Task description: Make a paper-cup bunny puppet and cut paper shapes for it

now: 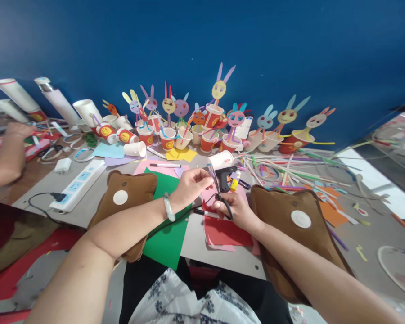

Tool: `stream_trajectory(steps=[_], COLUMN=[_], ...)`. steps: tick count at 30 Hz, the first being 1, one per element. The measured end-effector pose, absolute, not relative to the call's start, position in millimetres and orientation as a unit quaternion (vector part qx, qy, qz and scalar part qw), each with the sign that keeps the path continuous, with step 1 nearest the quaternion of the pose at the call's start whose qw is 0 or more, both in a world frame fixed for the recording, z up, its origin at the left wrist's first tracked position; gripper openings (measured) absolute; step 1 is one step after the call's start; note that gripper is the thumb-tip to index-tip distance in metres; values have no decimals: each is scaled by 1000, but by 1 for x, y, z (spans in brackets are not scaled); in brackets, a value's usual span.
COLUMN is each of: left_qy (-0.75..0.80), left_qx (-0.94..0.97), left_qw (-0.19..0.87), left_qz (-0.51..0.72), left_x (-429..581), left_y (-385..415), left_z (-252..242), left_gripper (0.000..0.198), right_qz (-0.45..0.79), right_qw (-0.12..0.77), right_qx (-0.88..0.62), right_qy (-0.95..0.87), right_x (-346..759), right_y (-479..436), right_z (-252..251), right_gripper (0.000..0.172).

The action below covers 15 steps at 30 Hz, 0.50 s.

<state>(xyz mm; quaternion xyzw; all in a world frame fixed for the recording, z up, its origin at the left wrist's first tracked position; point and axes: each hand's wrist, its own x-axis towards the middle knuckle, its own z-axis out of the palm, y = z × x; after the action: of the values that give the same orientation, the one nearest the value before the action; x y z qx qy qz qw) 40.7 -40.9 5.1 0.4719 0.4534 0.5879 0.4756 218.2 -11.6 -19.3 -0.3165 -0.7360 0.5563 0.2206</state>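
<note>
My right hand [238, 209] holds a pair of scissors [229, 210] by the dark handles. The blades point up and away, toward the fingertips of my left hand [191, 186]. Thumb and forefinger of that hand are pinched together beside the blades; whatever is between them is too small to make out. Just behind the hands lie a black glue gun [224, 179] and a yellow glue stick [235, 182], with a white paper cup [220, 159] on its side. Red paper [227, 231] lies below my right hand, and green paper [168, 243] is under my left forearm.
Brown cushion-like pads [131, 185] [273, 207] lie on both sides. Paper-cup rabbit figures [219, 90] line the blue wall. Coloured sticks [290, 166] are heaped at right. A power strip [79, 185] lies left, near another person's arm [6, 157].
</note>
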Motion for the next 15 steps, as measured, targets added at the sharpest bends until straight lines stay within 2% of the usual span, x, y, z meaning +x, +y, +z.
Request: stream_trajectory(steps=[15], left_qy=[450], left_qx=[478], left_qw=[471], left_qz=[589], left_x=[40], left_y=[-40], left_z=[5], left_gripper=[12], right_qz=[547], right_qw=[218], right_qx=[-341], right_qy=[-732], right_x=[217], right_y=[-14], right_z=[-18], right_gripper=[62])
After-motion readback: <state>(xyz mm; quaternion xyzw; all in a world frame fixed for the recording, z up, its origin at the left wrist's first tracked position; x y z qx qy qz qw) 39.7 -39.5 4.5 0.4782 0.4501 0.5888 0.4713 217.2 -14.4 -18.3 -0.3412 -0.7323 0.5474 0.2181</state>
